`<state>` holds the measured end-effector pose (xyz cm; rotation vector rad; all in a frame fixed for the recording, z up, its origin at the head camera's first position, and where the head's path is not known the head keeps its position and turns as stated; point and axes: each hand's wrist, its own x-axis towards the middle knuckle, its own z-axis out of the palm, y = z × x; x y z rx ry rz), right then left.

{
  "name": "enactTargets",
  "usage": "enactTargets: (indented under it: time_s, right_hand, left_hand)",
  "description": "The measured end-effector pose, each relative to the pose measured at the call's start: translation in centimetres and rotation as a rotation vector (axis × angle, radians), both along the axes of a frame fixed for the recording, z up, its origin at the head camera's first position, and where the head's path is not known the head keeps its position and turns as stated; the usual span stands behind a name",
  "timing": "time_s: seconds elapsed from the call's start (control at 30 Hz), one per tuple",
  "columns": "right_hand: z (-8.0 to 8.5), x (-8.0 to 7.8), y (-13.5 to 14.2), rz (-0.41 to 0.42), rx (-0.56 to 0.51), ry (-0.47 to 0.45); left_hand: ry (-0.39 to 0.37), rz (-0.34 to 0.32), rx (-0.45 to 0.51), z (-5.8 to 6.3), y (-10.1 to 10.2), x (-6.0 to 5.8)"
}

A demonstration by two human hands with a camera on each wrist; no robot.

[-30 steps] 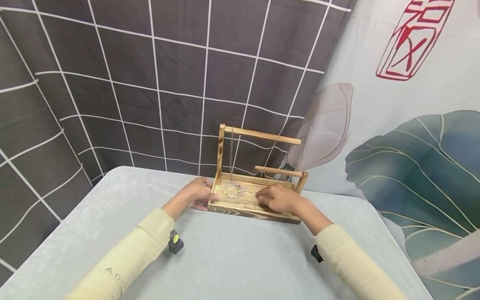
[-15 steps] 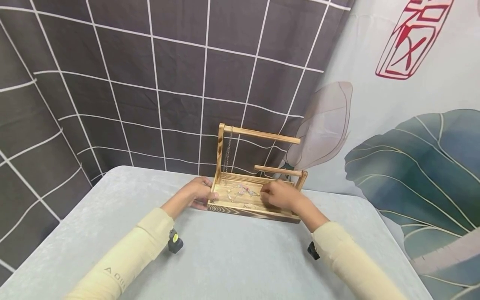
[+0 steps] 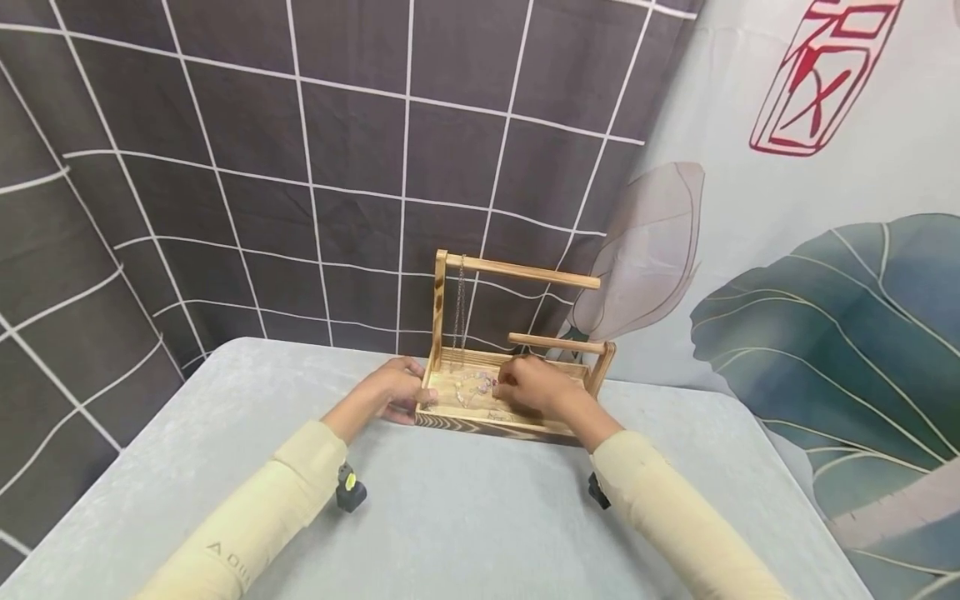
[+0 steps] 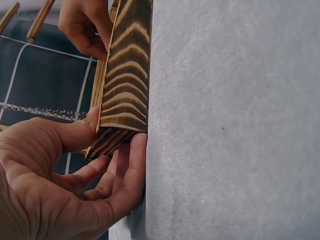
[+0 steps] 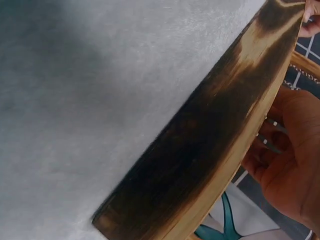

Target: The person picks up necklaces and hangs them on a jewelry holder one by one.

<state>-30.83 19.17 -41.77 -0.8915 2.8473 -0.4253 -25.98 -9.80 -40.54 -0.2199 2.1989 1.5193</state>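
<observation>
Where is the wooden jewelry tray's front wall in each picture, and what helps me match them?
Head: the front wall lies below centre, nearly level.
Left wrist: the front wall runs down from the top edge, left of centre.
Right wrist: the front wall slants from top right toward the bottom edge.
Shared landmark: the left hand, partly cut off at right wrist's top-right corner.

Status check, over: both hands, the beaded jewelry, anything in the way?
Left hand grips wooden tray at one end. Right hand at beaded jewelry, hold unclear. Chain hangs from upper bar; no obstruction seen.
</observation>
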Motion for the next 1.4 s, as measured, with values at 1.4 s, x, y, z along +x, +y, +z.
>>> enactTargets:
  time_s: [1.4]
  right_hand:
    - [3.5,3.6,-2.7,-0.262,-1.011,-0.752]
  left_hand:
    - [0.017,-0.023,-0.012,0.3,-0.1,0.3]
